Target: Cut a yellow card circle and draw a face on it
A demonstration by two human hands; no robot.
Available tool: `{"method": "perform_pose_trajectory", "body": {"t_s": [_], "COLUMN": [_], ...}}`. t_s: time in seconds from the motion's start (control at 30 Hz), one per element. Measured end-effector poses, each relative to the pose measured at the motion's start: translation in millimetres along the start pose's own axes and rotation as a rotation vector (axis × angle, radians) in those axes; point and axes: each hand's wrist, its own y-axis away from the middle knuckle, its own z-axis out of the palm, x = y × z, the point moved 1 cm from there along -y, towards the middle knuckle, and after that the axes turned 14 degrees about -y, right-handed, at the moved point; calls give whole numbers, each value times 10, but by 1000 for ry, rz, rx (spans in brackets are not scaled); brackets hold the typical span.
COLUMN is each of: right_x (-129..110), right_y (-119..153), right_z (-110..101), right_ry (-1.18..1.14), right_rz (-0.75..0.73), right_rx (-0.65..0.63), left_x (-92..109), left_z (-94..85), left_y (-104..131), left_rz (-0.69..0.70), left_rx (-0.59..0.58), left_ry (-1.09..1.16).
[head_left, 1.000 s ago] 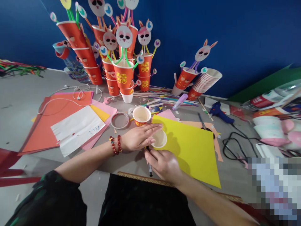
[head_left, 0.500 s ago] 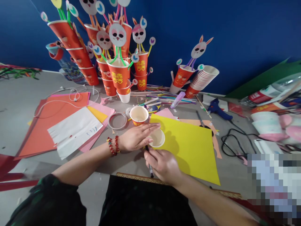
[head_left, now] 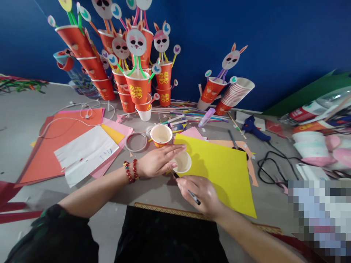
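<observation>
A white paper cup (head_left: 183, 163) stands over the left edge of a yellow sheet of paper (head_left: 219, 171). My left hand (head_left: 157, 160) grips it from the left, its fingers along the far side and the thumb at the near rim. In my right hand (head_left: 201, 193) is a black pen (head_left: 194, 197), its tip pointing to the cup's near lower side. The exact spot the tip touches is hard to make out. Just behind my left hand is a red-and-white paper cup (head_left: 161, 135), open end up.
Stacked red cups with rabbit faces (head_left: 137, 87) stand at the back left. Orange paper (head_left: 55, 149) and a white sheet (head_left: 87, 153) lie left. Scissors (head_left: 237, 144), a blue glue gun (head_left: 255, 128) and its black cord are on the right. A roll of tape (head_left: 136, 141) lies near the cups.
My right hand has moved slightly right, and the pen has swung from near upright to slanting down to the right. My left hand stays on the white cup.
</observation>
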Motion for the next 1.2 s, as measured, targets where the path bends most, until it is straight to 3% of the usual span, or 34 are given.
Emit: {"method": "perform_pose_trajectory", "body": {"t_s": [0.23, 0.63, 0.83, 0.93, 1.2], "right_x": [142, 434, 509, 529, 498], "right_y": [97, 181, 225, 198, 68], "right_z": [-128, -209, -199, -219, -227], "right_ry": [-223, -521, -667, -669, -474], "right_rz": [62, 418, 505, 507, 388], "right_rx": [12, 169, 356, 420, 318], "left_x": [-8, -49, -49, -49, -63], "left_z": [6, 44, 36, 37, 47], "left_y": [5, 24, 5, 4, 1], "left_rz": [11, 14, 30, 32, 26], "left_rx": [10, 7, 0, -14, -30], "left_ry": [-4, -32, -50, -62, -54]}}
